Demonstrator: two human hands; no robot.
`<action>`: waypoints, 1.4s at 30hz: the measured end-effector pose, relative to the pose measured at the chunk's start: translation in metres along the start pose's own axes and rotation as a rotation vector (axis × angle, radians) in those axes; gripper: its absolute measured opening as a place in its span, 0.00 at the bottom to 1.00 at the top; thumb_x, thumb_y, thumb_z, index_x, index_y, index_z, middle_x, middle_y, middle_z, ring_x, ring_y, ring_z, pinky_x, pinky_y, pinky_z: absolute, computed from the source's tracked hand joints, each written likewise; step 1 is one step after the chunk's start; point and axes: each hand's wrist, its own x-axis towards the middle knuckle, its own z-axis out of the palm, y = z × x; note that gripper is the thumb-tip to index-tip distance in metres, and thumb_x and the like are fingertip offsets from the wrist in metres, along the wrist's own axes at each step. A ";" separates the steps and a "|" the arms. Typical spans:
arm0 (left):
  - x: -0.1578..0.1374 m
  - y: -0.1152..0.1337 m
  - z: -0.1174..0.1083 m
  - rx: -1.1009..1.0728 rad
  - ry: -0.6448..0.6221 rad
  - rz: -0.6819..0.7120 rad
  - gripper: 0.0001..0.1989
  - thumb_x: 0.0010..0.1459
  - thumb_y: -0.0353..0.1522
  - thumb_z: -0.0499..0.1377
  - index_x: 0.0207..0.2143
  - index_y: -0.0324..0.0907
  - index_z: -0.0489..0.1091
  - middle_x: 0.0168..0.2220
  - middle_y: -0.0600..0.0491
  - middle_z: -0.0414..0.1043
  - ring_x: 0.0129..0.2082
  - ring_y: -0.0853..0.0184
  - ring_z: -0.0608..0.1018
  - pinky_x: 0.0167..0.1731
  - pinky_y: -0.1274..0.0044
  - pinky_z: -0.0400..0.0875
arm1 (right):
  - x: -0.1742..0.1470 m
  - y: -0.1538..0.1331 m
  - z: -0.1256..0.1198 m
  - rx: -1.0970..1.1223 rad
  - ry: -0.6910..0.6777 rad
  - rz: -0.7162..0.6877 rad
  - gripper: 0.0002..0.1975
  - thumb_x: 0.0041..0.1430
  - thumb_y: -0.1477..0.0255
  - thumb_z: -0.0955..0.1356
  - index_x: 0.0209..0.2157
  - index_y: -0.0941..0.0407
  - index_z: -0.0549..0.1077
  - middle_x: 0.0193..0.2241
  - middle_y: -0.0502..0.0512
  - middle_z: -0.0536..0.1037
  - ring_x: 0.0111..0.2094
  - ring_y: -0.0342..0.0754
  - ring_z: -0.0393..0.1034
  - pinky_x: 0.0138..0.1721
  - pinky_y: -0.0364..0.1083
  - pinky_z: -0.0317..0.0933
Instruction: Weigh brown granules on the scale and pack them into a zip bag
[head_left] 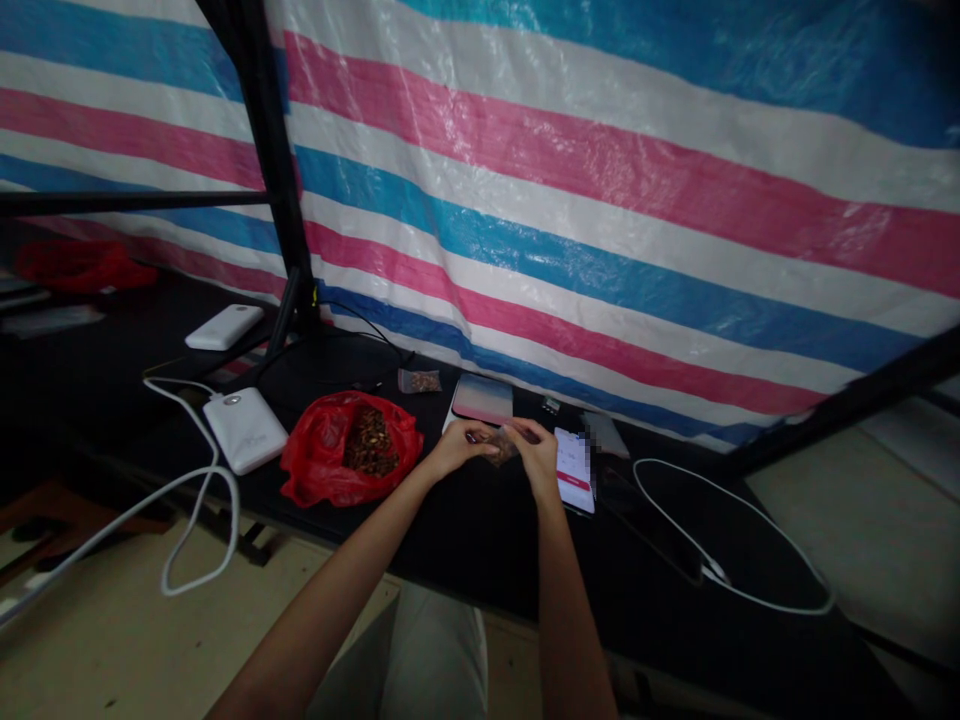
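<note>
Between both hands, low over the black table, is a small clear plastic bag (pixel 498 450) with brown bits inside. My left hand (pixel 459 447) pinches one side of it, fingers closed. My right hand (pixel 532 450) grips the opposite side near its top edge. Just behind the hands lies a flat digital scale (pixel 484 398) with a shiny top, partly covered by my fingers. To the left, an open red plastic bag (pixel 322 445) holds a heap of brown dried pieces (pixel 371 442). Another small filled zip bag (pixel 420 381) lies behind it.
A lit phone (pixel 574 468) lies right of my right hand, with flat clear bags (pixel 606 435) behind it. White power banks (pixel 244 430) and a looping white cable (pixel 234 490) are at left. A striped tarp (pixel 562 230) rises behind the table (pixel 480 540).
</note>
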 end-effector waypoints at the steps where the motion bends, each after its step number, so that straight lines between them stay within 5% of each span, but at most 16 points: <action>1: 0.000 0.000 0.001 -0.002 -0.001 0.002 0.16 0.38 0.34 0.66 0.32 0.37 0.74 0.30 0.50 0.76 0.29 0.67 0.74 0.32 0.78 0.66 | 0.001 0.001 -0.001 -0.012 0.008 -0.007 0.11 0.42 0.65 0.71 0.27 0.58 0.75 0.26 0.53 0.75 0.31 0.47 0.68 0.35 0.46 0.61; 8: 0.003 -0.001 0.001 -0.206 -0.039 -0.049 0.17 0.41 0.39 0.64 0.31 0.35 0.75 0.30 0.48 0.76 0.29 0.65 0.76 0.35 0.75 0.68 | 0.002 0.006 -0.004 0.052 0.094 -0.015 0.10 0.45 0.64 0.70 0.25 0.58 0.74 0.23 0.50 0.72 0.28 0.44 0.66 0.31 0.44 0.58; 17: 0.003 -0.004 0.002 -0.157 0.039 -0.012 0.15 0.43 0.40 0.63 0.27 0.35 0.75 0.24 0.50 0.75 0.22 0.69 0.73 0.25 0.79 0.66 | 0.002 0.009 0.000 0.057 0.172 -0.033 0.12 0.44 0.63 0.70 0.24 0.58 0.74 0.23 0.50 0.72 0.27 0.45 0.65 0.31 0.44 0.59; 24: 0.003 0.001 -0.002 -0.171 0.158 -0.042 0.17 0.42 0.42 0.63 0.26 0.35 0.75 0.22 0.50 0.75 0.20 0.69 0.73 0.21 0.80 0.65 | 0.003 0.003 -0.001 0.152 0.037 0.021 0.18 0.45 0.64 0.69 0.38 0.56 0.72 0.37 0.55 0.75 0.37 0.48 0.68 0.39 0.46 0.60; 28: 0.005 0.005 -0.007 -0.211 0.256 -0.058 0.19 0.41 0.43 0.63 0.27 0.35 0.74 0.23 0.49 0.75 0.21 0.68 0.74 0.20 0.79 0.66 | 0.004 0.004 -0.002 0.156 0.043 0.089 0.15 0.45 0.63 0.69 0.34 0.57 0.74 0.32 0.54 0.76 0.34 0.47 0.69 0.37 0.46 0.61; 42: 0.006 -0.002 -0.007 -0.017 0.281 0.015 0.14 0.45 0.41 0.61 0.26 0.37 0.75 0.26 0.50 0.76 0.28 0.64 0.75 0.32 0.75 0.68 | 0.004 0.009 -0.001 0.130 0.211 0.050 0.14 0.45 0.62 0.69 0.30 0.59 0.75 0.28 0.54 0.76 0.29 0.46 0.68 0.33 0.46 0.60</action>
